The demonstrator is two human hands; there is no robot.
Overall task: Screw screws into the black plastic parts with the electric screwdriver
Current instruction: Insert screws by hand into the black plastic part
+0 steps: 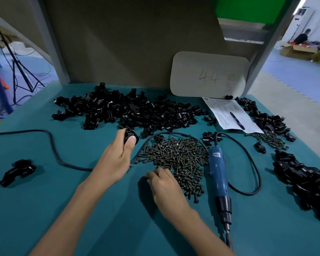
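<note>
My left hand (118, 154) grips one black plastic part (130, 134) at the near edge of the big heap of black parts (129, 111). My right hand (164, 183) rests with curled fingers at the near left edge of the pile of dark screws (179, 159); whether a screw is pinched is hidden by the fingers. The blue electric screwdriver (219, 174) lies on the green mat to the right of the screws, tip pointing toward me, with no hand on it.
The screwdriver's black cable (55, 150) loops across the mat and around the screws. A single black part (17, 171) lies at the left. More black parts (307, 182) and screws (270, 139) sit at the right. A paper with a pen (236, 120) lies beside a cardboard sign (209, 74).
</note>
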